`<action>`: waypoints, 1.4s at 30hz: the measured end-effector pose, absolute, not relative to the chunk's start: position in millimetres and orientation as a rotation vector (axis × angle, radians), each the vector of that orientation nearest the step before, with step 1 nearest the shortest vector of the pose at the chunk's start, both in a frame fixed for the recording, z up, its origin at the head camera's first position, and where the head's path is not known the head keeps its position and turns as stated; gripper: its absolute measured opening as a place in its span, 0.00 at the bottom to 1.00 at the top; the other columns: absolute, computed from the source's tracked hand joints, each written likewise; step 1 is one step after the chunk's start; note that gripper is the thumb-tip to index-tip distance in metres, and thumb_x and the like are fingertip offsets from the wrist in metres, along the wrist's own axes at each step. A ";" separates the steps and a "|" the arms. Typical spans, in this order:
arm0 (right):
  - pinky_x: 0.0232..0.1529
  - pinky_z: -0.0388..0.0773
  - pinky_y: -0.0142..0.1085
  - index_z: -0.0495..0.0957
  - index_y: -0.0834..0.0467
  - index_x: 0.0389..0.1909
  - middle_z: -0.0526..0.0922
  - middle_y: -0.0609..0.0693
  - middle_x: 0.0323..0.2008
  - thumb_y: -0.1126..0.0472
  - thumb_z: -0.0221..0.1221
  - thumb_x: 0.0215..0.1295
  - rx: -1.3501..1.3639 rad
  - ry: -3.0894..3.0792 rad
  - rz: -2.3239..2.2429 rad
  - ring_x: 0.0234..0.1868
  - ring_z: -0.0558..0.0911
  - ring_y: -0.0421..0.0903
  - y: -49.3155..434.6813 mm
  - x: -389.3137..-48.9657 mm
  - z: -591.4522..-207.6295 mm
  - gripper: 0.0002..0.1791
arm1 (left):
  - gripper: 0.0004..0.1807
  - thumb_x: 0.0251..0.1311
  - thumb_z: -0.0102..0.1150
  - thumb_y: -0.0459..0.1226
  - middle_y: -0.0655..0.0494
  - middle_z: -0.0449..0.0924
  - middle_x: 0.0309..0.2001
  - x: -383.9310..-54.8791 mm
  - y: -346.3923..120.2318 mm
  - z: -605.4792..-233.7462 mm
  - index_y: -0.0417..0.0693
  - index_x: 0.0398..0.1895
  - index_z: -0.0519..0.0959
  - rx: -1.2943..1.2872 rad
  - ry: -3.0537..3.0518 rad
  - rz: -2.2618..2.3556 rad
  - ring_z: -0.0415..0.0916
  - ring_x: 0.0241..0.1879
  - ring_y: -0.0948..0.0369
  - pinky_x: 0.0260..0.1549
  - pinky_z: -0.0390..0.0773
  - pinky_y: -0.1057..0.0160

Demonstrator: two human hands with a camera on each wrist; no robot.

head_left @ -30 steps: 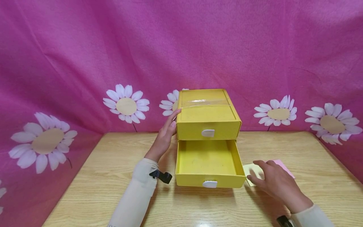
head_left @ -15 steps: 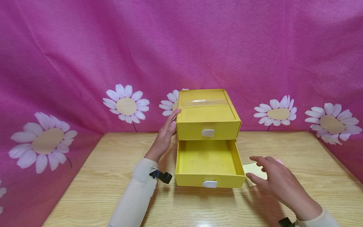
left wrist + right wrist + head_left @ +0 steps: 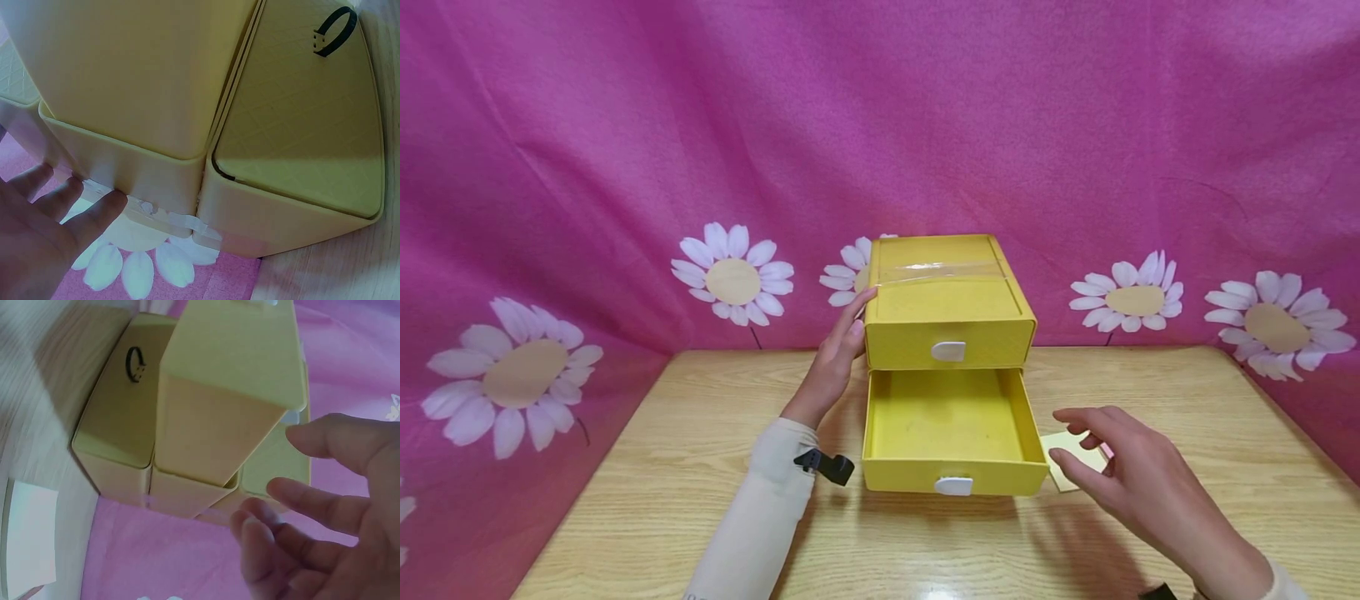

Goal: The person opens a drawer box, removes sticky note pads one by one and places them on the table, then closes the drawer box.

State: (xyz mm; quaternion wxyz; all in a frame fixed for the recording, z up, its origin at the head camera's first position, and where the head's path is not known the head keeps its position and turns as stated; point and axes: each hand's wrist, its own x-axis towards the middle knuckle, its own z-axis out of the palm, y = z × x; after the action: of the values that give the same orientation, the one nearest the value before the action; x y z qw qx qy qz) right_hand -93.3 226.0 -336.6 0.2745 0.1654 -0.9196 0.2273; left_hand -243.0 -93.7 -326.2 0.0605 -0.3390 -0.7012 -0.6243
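Note:
A yellow drawer unit [image 3: 955, 296] stands on the table, its middle drawer [image 3: 898, 477] pulled out with nothing inside. My left hand [image 3: 829, 365] rests its fingers against the unit's left side, near the top edge. In the left wrist view those fingers [image 3: 103, 212] lie extended along the yellow wall. My right hand [image 3: 1150, 483] hovers right of the drawer, fingers loosely bent and holding nothing. Under it lies a pale yellow paper pad [image 3: 1078, 444], partly covered by thumb and fingers. A pink sliver of paper [image 3: 1107, 451] shows behind the hand.
Below the pulled-out drawer, a bottom drawer [image 3: 306, 125] with a black loop handle [image 3: 337, 31] stays closed. Clear tape [image 3: 940, 271] crosses the unit's top. A pink flowered cloth [image 3: 1000, 125] hangs behind the wooden table [image 3: 700, 433].
My right hand has shifted slightly down and right, thumb and fingers spreading a little, and now covers most of the pink paper. The left hand and drawers stay in place.

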 end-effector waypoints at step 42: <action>0.25 0.70 0.18 0.81 0.50 0.40 0.81 0.39 0.35 0.71 0.72 0.42 0.811 -2.259 0.807 0.30 0.73 0.31 183.9 -73.1 -338.0 0.23 | 0.26 0.75 0.31 0.37 0.49 0.51 0.74 -243.8 -94.0 -327.1 0.47 0.75 0.52 -1.031 -2.128 -1.889 0.59 0.69 0.51 0.63 0.66 0.49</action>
State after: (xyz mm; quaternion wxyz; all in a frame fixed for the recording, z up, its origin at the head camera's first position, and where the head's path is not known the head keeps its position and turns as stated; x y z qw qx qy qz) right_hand -73.1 183.9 -338.0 0.3003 0.3055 -0.8510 0.3039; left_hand -243.8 -94.0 -327.1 0.0576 -0.3401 -0.7020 -0.6231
